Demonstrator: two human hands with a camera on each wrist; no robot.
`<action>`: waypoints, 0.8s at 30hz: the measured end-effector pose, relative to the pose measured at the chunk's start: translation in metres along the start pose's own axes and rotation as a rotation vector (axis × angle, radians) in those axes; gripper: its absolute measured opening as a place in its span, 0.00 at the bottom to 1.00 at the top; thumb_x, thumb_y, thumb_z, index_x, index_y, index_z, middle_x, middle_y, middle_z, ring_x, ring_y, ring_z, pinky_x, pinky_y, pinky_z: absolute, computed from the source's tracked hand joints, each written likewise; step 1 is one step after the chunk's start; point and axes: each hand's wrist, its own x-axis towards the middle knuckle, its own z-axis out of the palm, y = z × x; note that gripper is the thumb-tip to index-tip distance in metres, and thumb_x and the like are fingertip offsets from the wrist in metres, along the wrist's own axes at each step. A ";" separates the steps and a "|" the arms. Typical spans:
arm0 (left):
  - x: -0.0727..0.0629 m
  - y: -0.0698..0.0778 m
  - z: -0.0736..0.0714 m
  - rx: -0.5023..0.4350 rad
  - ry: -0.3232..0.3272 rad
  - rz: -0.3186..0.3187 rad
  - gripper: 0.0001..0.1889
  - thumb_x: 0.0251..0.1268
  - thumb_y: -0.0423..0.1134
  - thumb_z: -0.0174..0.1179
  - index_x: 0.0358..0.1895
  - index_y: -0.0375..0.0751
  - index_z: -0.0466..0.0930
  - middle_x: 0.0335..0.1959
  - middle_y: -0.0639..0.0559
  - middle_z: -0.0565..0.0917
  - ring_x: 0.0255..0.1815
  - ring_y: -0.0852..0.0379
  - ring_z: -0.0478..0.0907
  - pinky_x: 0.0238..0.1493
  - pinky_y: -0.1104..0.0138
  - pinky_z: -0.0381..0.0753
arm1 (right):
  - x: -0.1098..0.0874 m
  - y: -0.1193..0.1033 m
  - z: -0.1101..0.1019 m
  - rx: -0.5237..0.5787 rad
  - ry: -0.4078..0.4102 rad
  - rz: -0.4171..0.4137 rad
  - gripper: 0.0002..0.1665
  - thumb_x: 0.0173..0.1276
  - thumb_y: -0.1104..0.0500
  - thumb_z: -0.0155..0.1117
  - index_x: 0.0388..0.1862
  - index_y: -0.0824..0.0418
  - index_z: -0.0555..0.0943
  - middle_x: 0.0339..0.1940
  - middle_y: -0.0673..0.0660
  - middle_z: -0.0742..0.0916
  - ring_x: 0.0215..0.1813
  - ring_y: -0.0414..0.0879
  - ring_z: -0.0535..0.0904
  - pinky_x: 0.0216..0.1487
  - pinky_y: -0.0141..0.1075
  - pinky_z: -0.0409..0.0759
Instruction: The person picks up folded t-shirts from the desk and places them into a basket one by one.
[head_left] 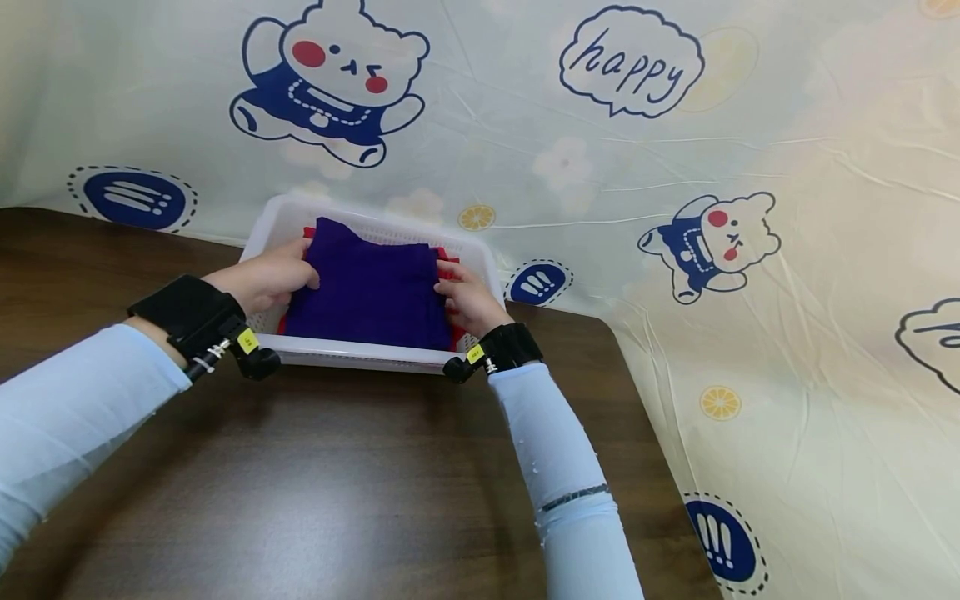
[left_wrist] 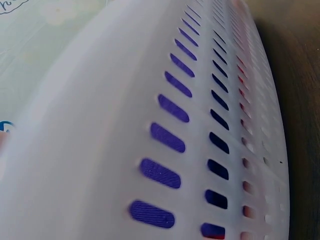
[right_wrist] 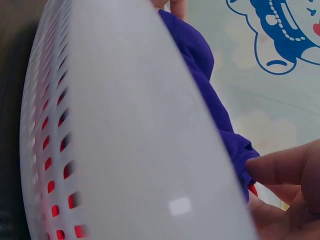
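Observation:
A folded purple cloth (head_left: 371,292) lies in a white plastic basket (head_left: 367,353), over red cloth (head_left: 448,268) that peeks out at its edges. With the left hand (head_left: 264,277) the person grips the purple cloth's left edge. On the opposite edge, the right hand (head_left: 472,298) pinches it. In the right wrist view, the thumb and fingers of that hand (right_wrist: 292,182) are at the bunched cloth beyond the basket wall (right_wrist: 135,125). The slotted basket side (left_wrist: 110,110) fills most of the left wrist view and hides the left hand's grip; purple shows through the slots.
The basket stands at the back of a dark wooden table (head_left: 337,483), close to a curtain (head_left: 510,167) printed with cartoon bears. The table's right edge runs beside the right forearm. Both wrists wear black straps with small cameras.

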 end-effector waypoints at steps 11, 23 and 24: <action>0.000 -0.002 0.000 -0.076 -0.001 0.007 0.52 0.60 0.16 0.39 0.78 0.44 0.13 0.79 0.30 0.22 0.78 0.27 0.30 0.71 0.30 0.41 | 0.000 0.002 0.000 -0.058 0.050 0.008 0.29 0.78 0.60 0.58 0.75 0.48 0.68 0.68 0.57 0.74 0.54 0.54 0.74 0.65 0.50 0.75; 0.000 0.000 -0.001 0.011 -0.018 -0.030 0.44 0.67 0.19 0.38 0.79 0.36 0.21 0.79 0.30 0.24 0.79 0.28 0.29 0.74 0.34 0.41 | -0.003 0.002 0.001 -0.184 -0.040 0.020 0.33 0.77 0.59 0.59 0.78 0.42 0.67 0.81 0.53 0.63 0.76 0.60 0.62 0.73 0.63 0.63; 0.000 0.000 -0.001 0.020 -0.018 -0.032 0.44 0.67 0.19 0.38 0.79 0.35 0.21 0.79 0.30 0.24 0.79 0.28 0.28 0.73 0.34 0.41 | -0.003 0.002 0.001 -0.189 -0.043 0.027 0.33 0.78 0.59 0.59 0.79 0.43 0.66 0.81 0.54 0.63 0.77 0.60 0.61 0.73 0.63 0.63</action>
